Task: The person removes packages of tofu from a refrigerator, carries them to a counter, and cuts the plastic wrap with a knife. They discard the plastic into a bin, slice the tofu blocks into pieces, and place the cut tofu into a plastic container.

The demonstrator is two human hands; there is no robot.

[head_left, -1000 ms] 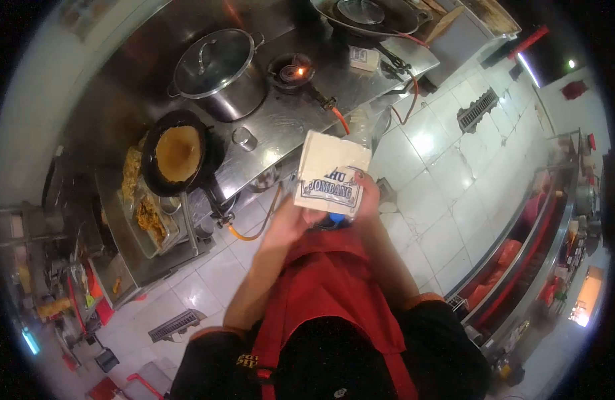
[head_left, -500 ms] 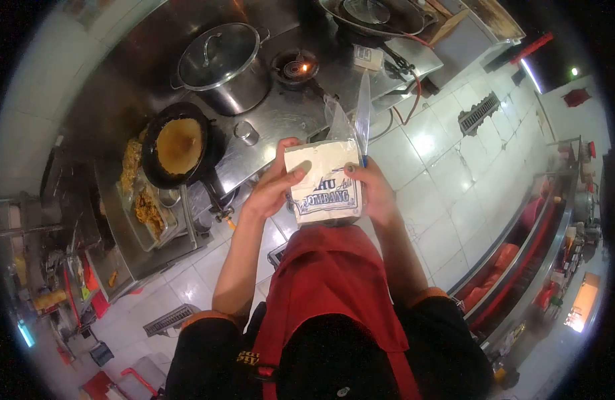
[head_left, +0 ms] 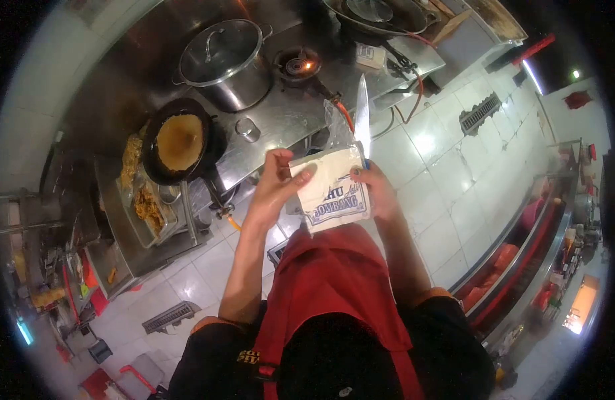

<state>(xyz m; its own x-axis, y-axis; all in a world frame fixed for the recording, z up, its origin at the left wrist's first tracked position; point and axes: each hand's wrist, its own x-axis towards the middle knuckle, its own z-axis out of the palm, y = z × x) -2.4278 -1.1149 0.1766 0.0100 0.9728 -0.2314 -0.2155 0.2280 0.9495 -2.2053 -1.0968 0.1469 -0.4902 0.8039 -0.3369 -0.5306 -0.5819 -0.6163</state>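
Note:
A white, block-shaped tofu packet (head_left: 329, 193) in clear plastic, with blue print ending in "JOMBANG", is between my hands above the red apron. My left hand (head_left: 277, 187) grips its left side, thumb flat on the front, fingers curled at the back edge. At the other side my right hand (head_left: 377, 190) holds the packet with its thumb on the top right. A knife (head_left: 363, 113) stands blade up beside it; a bit of blue handle shows by the right hand, whose fingers are mostly hidden. Loose clear plastic (head_left: 337, 127) sticks up behind the packet.
A frying pan (head_left: 179, 141) with a thin brown round sits left, near a tray of fried food (head_left: 149, 210). Behind are a lidded pot (head_left: 224, 67), a metal cup (head_left: 247, 129), a lit burner (head_left: 299, 65), a similar packet (head_left: 371, 55) and a wok (head_left: 381, 17).
The packet has tilted and shifted slightly right. My left fingers have lifted along its upper left corner. The knife stays upright by the right hand, and the loose plastic has shifted.

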